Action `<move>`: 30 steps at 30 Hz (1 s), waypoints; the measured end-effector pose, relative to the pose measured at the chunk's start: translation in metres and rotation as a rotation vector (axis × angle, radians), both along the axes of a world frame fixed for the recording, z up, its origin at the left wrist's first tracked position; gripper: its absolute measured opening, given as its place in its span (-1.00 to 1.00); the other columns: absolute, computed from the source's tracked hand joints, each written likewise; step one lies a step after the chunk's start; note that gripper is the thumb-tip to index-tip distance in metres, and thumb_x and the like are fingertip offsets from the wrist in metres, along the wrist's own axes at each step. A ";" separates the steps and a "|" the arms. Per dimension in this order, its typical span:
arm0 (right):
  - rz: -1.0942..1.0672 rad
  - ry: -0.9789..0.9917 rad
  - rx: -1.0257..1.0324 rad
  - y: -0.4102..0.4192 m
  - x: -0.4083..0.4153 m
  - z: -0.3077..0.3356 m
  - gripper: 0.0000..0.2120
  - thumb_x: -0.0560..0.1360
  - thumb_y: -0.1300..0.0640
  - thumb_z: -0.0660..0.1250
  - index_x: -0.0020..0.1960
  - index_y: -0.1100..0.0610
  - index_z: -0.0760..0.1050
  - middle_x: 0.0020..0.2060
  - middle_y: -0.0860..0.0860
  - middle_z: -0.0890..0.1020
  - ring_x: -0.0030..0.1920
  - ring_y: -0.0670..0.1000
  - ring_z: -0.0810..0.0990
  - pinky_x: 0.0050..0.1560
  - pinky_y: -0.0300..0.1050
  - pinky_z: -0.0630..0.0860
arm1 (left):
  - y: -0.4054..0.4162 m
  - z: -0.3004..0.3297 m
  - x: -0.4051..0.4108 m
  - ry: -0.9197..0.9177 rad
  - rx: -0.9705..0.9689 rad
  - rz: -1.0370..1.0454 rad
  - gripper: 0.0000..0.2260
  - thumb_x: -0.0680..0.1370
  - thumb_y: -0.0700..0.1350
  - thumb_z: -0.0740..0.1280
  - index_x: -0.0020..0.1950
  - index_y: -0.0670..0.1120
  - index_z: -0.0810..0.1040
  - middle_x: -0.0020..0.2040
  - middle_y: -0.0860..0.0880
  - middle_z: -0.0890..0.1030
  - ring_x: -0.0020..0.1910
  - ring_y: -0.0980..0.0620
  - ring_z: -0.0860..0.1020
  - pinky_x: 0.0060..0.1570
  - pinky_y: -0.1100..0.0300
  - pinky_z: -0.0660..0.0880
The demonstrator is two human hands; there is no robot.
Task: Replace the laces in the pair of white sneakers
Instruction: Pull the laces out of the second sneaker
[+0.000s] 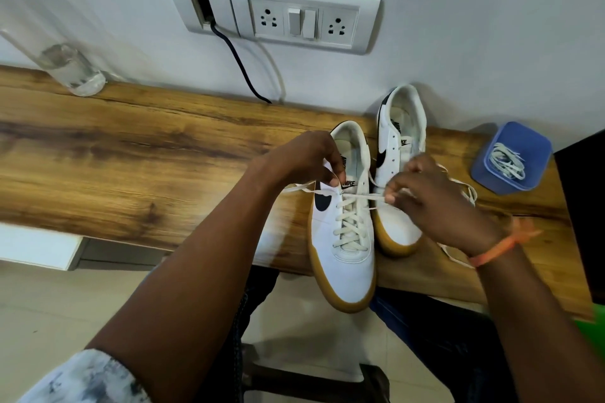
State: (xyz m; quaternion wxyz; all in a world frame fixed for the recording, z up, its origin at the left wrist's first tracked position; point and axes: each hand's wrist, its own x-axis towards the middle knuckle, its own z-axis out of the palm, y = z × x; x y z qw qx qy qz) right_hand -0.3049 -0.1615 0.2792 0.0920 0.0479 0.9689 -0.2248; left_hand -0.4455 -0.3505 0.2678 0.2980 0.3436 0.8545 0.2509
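So the setup is a long wood-grain shelf-type desk (131,147) with a dark knotty streak running through it, pushed up against a plain white wall (458,10). On the wall sits a white switch plate (304,21) with two sockets and a pair of rocker switches, plus a slot on its left side where a dark cable (239,65) and a white one drop down behind the desk. Floor below is pale tile. There's a clear glass tumbler (70,70) way off at the left end of the desk, kinda blurry.

The two white low-top sneakers with gum-coloured soles and black swooshes sit side by side toward the right end. The near sneaker (347,239) has its toe hanging over the desk edge, and you can read "NIKE" in black on the tongue. The far sneaker (397,147) shows part of the same word on its tongue label, only "KE" is readable.

Cream flat lace (348,226) is already crisscrossed up the near shoe. The left hand (307,157) pinches one lace end at the top eyelets, the right hand (432,196) pinches the other end, pulled across. Orange thread band (491,250) on the right wrist.

A small blue plastic tub (510,157) near the right end has another bundle of whitish laces (505,162) inside.
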 end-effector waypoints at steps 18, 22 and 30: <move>-0.171 0.211 -0.146 -0.026 -0.015 -0.019 -0.92 0.36 0.15 0.55 -0.23 0.03 0.66 -0.07 -0.03 0.39 -0.07 -0.05 0.43 -0.10 -0.12 0.39 | 0.000 -0.008 -0.005 -0.070 0.013 0.033 -0.85 0.41 -0.21 0.54 -0.06 -0.02 0.74 0.03 0.04 0.68 0.02 0.15 0.53 -0.01 0.20 0.39; -0.246 0.077 -0.161 0.015 -0.003 -0.004 -0.86 0.36 0.13 0.54 -0.24 -0.08 0.63 -0.09 0.04 0.43 -0.04 -0.07 0.37 -0.20 -0.43 0.22 | -0.001 -0.008 -0.006 -0.091 0.013 0.040 -0.86 0.41 -0.20 0.54 -0.08 0.00 0.73 0.10 0.04 0.67 0.08 0.12 0.53 0.04 0.17 0.41; -0.134 0.239 0.022 -0.036 -0.011 -0.015 -0.79 0.34 0.02 0.56 -0.03 -0.03 0.69 0.01 0.02 0.46 0.05 0.08 0.48 0.05 -0.01 0.41 | 0.000 -0.007 -0.006 -0.107 -0.006 0.046 -0.87 0.42 -0.20 0.53 -0.08 -0.02 0.73 -0.19 0.20 0.57 -0.17 0.25 0.46 -0.15 0.27 0.33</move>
